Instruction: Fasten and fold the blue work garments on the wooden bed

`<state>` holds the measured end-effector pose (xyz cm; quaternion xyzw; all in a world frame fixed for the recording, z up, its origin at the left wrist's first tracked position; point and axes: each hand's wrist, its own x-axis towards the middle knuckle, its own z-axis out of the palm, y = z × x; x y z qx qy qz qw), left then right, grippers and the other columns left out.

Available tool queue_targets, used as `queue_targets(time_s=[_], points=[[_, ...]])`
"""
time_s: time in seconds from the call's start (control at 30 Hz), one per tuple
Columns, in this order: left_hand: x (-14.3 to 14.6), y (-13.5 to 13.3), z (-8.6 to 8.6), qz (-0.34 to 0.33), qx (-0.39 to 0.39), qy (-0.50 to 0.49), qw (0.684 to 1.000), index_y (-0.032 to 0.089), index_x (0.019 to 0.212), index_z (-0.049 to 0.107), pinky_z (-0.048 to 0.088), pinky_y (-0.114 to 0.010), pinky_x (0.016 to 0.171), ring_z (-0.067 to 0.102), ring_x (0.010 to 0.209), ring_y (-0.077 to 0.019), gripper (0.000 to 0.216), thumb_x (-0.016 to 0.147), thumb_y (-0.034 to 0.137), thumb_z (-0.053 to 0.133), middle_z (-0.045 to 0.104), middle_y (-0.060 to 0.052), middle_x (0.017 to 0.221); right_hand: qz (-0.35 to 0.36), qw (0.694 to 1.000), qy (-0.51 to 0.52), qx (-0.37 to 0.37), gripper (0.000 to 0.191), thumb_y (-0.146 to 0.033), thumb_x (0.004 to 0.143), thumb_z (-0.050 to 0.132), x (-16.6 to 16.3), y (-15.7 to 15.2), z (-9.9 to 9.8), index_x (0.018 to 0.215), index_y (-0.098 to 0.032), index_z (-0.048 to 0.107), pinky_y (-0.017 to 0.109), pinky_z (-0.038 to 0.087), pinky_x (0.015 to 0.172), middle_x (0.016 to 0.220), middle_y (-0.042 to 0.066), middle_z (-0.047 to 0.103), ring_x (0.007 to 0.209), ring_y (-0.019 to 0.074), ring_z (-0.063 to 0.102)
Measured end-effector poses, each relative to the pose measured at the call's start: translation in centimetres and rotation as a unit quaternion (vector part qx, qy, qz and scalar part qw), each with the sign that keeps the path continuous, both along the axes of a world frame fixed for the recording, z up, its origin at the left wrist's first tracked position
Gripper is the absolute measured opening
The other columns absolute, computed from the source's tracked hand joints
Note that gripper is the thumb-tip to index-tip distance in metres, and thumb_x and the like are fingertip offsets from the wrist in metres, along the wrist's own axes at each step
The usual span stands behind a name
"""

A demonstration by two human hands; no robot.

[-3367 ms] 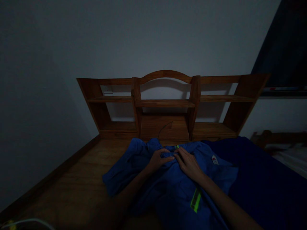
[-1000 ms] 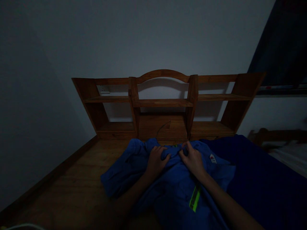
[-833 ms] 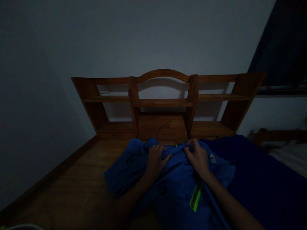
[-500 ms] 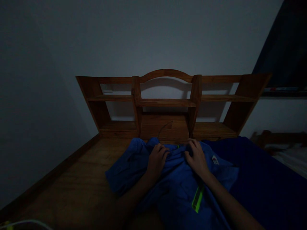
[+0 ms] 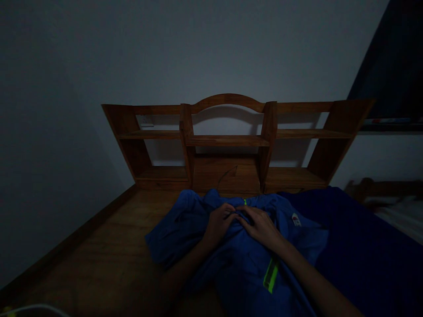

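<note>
A blue jacket (image 5: 180, 231) with a neon yellow-green strip (image 5: 271, 275) and a small light patch (image 5: 296, 219) lies spread and rumpled on the wooden surface. Near its upper edge, my left hand (image 5: 219, 222) pinches the fabric with bent fingers. My right hand (image 5: 259, 224) meets it there, its thumb and fingers closed on the same fold. The fingertips of both hands almost touch. What exactly lies between them is hard to make out in the dim light.
A wooden shelf unit (image 5: 228, 141) stands against the wall behind the jacket. Dark blue cloth (image 5: 363, 255) covers the right side. The wooden surface (image 5: 109, 246) extends left. A white cable (image 5: 39, 306) shows at the lower left corner.
My right hand has moved left along the jacket's upper edge to my left hand, and its fingers have closed on the fabric. My left hand has shifted only slightly.
</note>
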<state>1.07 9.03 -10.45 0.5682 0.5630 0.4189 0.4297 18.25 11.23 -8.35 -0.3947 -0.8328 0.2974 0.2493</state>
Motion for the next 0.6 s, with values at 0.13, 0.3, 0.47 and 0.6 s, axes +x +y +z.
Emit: queue_targets(time_s=[0.13, 0.3, 0.47, 0.6], points=[[0.0, 0.5, -0.2, 0.009, -0.044, -0.082, 0.996, 0.016, 0.085, 0.063, 0.050, -0.028, 0.080, 0.065, 0.085, -0.0176, 0.016, 0.073, 0.025, 0.065, 0.067, -0.004, 0.087, -0.004, 1.000, 0.000, 0.008, 0.026, -0.028, 0.091, 0.044, 0.2, 0.1, -0.1, 0.116, -0.028, 0.050, 0.031, 0.044, 0.087, 0.107, 0.001, 0.062, 0.098, 0.0166, 0.059], [-0.4, 1.0, -0.8, 0.003, -0.086, -0.153, 0.985, 0.015, 0.087, 0.064, 0.050, -0.029, 0.080, 0.065, 0.084, -0.0182, 0.025, 0.069, 0.030, 0.070, 0.068, -0.005, 0.085, -0.028, 1.000, 0.013, 0.004, 0.025, -0.024, 0.093, 0.037, 0.2, 0.2, 0.1, 0.117, -0.026, 0.045, 0.030, 0.044, 0.084, 0.104, 0.003, 0.060, 0.094, 0.0161, 0.059], [-0.6, 0.8, -1.2, -0.026, -0.094, -0.178, 0.979, 0.015, 0.089, 0.061, 0.051, -0.028, 0.077, 0.064, 0.079, -0.0165, 0.026, 0.069, 0.031, 0.069, 0.067, -0.003, 0.082, -0.029, 0.999, 0.023, -0.010, 0.014, -0.023, 0.093, 0.038, 0.2, 0.2, 0.2, 0.105, -0.024, 0.045, 0.029, 0.043, 0.081, 0.099, 0.002, 0.059, 0.090, 0.0156, 0.058], [-0.5, 0.5, -0.6, -0.047, -0.076, -0.137, 0.987, 0.017, 0.091, 0.059, 0.049, -0.026, 0.074, 0.064, 0.077, -0.0159, 0.023, 0.074, 0.032, 0.064, 0.066, -0.002, 0.080, -0.012, 0.999, 0.027, -0.013, 0.011, -0.021, 0.091, 0.042, 0.6, 0.3, 0.4, 0.101, -0.023, 0.045, 0.028, 0.042, 0.080, 0.097, 0.002, 0.058, 0.089, 0.0154, 0.057]])
